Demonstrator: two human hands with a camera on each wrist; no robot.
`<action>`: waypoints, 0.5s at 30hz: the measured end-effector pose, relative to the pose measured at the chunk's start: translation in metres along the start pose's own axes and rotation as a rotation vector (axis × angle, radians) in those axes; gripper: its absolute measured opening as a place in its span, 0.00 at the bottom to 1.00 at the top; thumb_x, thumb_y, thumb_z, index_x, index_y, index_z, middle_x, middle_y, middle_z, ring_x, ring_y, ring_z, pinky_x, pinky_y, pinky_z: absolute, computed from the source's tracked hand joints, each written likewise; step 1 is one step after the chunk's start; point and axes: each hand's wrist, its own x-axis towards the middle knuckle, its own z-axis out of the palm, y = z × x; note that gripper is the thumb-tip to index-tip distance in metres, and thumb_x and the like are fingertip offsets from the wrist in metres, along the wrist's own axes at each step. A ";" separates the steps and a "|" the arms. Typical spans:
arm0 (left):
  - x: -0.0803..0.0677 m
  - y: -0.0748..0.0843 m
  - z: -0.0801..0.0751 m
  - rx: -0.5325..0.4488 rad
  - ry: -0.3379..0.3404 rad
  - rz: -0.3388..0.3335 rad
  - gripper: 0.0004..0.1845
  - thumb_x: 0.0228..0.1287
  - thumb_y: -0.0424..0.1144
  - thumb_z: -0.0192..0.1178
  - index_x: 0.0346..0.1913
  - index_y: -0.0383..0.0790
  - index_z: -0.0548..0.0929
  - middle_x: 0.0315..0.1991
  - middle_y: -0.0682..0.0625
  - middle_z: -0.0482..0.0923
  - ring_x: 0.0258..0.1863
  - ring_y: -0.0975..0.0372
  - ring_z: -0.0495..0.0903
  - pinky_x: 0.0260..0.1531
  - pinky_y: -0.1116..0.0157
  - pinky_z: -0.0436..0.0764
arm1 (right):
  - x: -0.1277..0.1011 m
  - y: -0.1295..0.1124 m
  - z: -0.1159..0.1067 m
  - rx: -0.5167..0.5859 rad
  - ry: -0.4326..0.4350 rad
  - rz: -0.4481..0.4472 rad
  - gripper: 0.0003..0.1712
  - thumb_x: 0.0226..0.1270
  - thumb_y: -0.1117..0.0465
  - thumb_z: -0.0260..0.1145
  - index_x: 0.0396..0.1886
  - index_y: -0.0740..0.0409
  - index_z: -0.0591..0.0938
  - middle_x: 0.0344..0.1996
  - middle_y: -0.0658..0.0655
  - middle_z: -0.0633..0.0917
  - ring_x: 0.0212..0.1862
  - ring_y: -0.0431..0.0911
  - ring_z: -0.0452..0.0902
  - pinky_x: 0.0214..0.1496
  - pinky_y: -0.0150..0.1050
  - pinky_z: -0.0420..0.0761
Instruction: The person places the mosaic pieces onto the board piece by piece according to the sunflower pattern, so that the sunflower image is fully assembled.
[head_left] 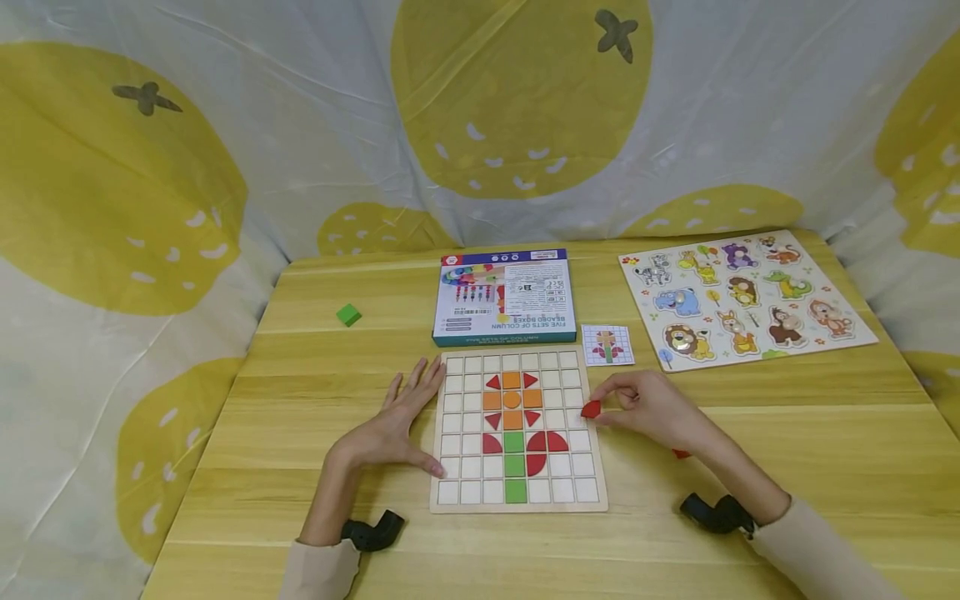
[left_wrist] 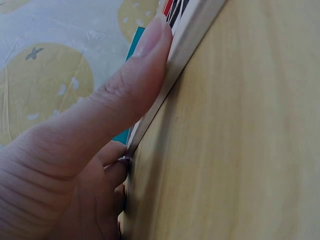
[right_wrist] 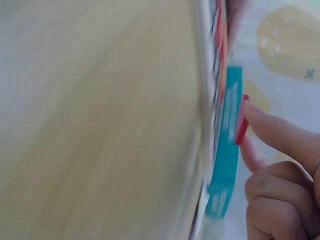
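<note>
My left hand [head_left: 390,425] lies with spread fingers along the left edge of a wooden grid board [head_left: 459,492]; its thumb [left_wrist: 135,75] touches the board's side in the left wrist view. Over the board's right edge, my right hand [head_left: 648,408] pinches a red quarter-circle piece [head_left: 591,409] between thumb and index finger. That piece [right_wrist: 242,120] is seen edge-on in the right wrist view. On the board, orange squares surround an orange circle [head_left: 512,399], with red triangles at the corners. Green squares [head_left: 513,465] run below, flanked by red quarter-circles [head_left: 537,464].
A small pattern card [head_left: 608,345] lies right of the board's top. Behind the board is a teal and purple box [head_left: 504,297]. An animal puzzle board [head_left: 738,300] sits at the back right, a green block [head_left: 348,314] at the left. Another red piece [head_left: 681,454] shows beside my right wrist.
</note>
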 end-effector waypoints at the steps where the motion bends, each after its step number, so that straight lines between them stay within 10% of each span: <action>1: 0.000 0.000 0.000 0.001 0.001 -0.001 0.80 0.37 0.53 0.86 0.85 0.43 0.37 0.86 0.48 0.28 0.85 0.48 0.23 0.81 0.39 0.25 | 0.003 -0.006 0.005 0.020 -0.009 -0.008 0.11 0.59 0.58 0.80 0.41 0.54 0.90 0.16 0.45 0.62 0.22 0.37 0.57 0.25 0.31 0.57; 15: 0.000 -0.001 0.001 0.000 0.010 0.005 0.79 0.38 0.55 0.86 0.85 0.43 0.38 0.86 0.48 0.29 0.85 0.49 0.24 0.80 0.39 0.25 | 0.047 -0.081 0.093 0.113 -0.219 -0.061 0.10 0.58 0.61 0.80 0.40 0.54 0.91 0.14 0.46 0.67 0.22 0.41 0.62 0.22 0.30 0.57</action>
